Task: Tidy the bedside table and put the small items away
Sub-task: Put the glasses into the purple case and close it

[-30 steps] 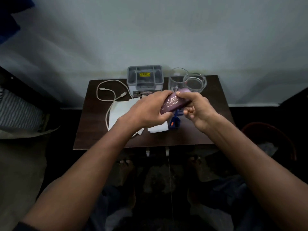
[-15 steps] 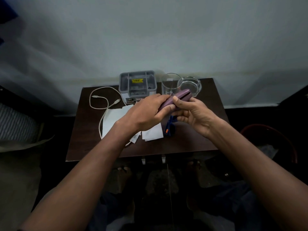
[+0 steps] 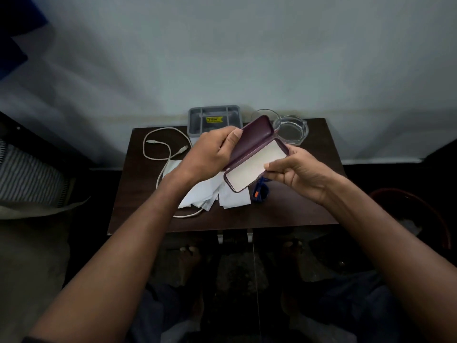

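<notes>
Dark wooden table – white papers, cable – against pale wall.

— How do the arms sit?
— Both reach forward, forearms bare, converging at the middle.
— The left hand?
— Knuckles up, thumb and fingers pinching a case's raised lid.
— The right hand?
— Palm turned inward, fingers curled under the case's lower half.
</notes>
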### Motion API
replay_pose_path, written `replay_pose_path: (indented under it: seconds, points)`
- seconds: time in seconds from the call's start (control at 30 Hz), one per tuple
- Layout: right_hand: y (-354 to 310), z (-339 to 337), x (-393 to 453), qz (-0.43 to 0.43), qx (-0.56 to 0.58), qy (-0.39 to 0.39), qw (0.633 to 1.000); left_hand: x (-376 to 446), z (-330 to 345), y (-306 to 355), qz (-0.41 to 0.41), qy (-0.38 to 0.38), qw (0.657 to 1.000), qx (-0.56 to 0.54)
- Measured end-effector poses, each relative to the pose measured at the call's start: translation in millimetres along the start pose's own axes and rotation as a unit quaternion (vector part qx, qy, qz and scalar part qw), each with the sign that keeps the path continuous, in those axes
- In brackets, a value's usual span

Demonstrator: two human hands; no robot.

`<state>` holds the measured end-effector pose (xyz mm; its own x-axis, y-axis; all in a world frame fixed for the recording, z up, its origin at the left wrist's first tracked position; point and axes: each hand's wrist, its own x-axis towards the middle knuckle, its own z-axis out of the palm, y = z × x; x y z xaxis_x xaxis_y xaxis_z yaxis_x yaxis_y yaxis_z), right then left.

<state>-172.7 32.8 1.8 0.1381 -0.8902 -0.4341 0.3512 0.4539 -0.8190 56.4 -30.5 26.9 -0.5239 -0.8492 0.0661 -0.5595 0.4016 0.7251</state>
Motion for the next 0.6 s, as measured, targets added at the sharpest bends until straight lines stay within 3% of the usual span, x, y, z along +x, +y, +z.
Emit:
replay_pose_path:
  seconds: [0.1, 0.17, 0.23, 0.33, 0.47, 0.6]
  points:
    - [0.5, -2.6, 2.7, 0.008, -0.091, -0.02, 0.996, 0.2, -5.5, -4.2, -0.009, 0.001, 1.0, 0.004]
    - [-2.2, -5.8, 1.6, 0.0, -0.221, -0.033, 0.975, -0.3, -11.4, -9.9, -0.033, -0.013, 0.999, -0.005]
    - [-4.9, -8.9, 1.4, -0.03, -0.389, -0.016, 0.921, -2.0, -18.9, -17.3, -0.066, -0.032, 0.997, -0.018]
    - [-5.4, -10.8, 5.9, -0.078, -0.581, 0.051, 0.809, -5.5, -24.6, -28.0, -0.105, -0.032, 0.994, -0.01]
    - [5.8, -2.0, 11.6, -0.143, -0.703, 0.056, 0.694, -7.1, -20.9, -32.8, -0.147, -0.008, 0.989, 0.02]
    - [21.4, 4.7, 14.2, -0.145, -0.762, 0.054, 0.629, -6.0, -15.4, -34.7, -0.163, -0.016, 0.985, 0.054]
